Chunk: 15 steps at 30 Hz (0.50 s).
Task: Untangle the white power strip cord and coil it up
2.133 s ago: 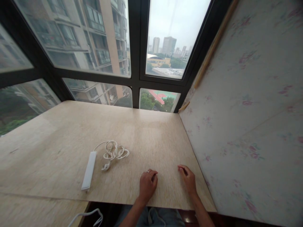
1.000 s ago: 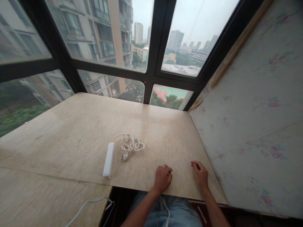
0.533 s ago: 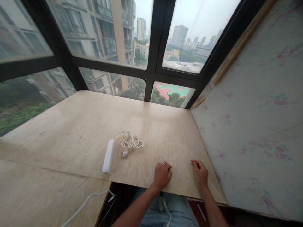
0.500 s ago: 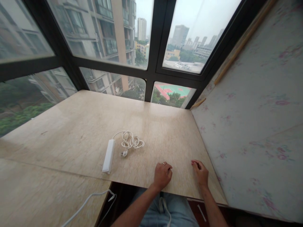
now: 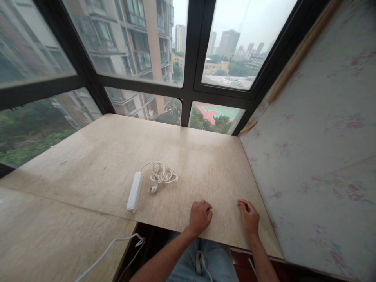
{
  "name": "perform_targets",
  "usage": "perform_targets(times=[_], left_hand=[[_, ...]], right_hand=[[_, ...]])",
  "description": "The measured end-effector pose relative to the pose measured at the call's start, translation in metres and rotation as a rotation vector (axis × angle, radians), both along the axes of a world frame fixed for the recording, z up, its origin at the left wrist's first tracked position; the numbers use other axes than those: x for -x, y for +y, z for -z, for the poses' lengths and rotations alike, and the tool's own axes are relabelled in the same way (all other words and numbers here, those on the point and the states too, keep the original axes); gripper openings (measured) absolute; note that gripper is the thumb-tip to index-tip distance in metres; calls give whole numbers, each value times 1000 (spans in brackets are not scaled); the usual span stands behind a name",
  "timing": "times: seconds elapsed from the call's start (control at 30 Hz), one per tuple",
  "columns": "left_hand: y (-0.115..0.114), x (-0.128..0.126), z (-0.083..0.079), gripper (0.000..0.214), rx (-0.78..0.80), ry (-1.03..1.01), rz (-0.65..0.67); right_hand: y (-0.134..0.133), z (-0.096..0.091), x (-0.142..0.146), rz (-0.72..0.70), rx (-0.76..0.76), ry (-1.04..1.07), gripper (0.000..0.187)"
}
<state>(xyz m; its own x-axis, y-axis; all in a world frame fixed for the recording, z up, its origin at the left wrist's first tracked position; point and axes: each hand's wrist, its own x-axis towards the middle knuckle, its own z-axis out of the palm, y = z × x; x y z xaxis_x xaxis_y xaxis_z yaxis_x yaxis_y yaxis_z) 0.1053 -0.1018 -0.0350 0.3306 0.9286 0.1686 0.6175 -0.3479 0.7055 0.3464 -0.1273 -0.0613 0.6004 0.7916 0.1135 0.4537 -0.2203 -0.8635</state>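
A loose white cable (image 5: 108, 248) hangs over the near edge of the lower table section at far left. On the beige table (image 5: 102, 149) lies a white power strip (image 5: 134, 191), long and slim, lying flat. Its white cord (image 5: 161, 175) is bunched in loops just to its right, with the plug (image 5: 152, 190) beside the strip. The left hand (image 5: 200, 216) rests near the front edge, well apart from the strip, fingers curled under, holding nothing. The right hand (image 5: 249, 216) rests likewise, curled and empty, near the floral wall panel (image 5: 308, 137).

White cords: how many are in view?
2. One cord lies coiled on the table beside the power strip. The other cord is at the near-left board's edge, running out of frame.
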Motion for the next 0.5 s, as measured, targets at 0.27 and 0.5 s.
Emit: perform_targets(times=[0.27, 0.5], left_hand=[[0, -2, 1, 18, -25, 9, -33], [-1, -3, 0, 16, -42, 31, -65]], right_hand=[[-1, -4, 2, -60, -6, 0, 34], [-5, -6, 4, -158, -24, 41, 35]])
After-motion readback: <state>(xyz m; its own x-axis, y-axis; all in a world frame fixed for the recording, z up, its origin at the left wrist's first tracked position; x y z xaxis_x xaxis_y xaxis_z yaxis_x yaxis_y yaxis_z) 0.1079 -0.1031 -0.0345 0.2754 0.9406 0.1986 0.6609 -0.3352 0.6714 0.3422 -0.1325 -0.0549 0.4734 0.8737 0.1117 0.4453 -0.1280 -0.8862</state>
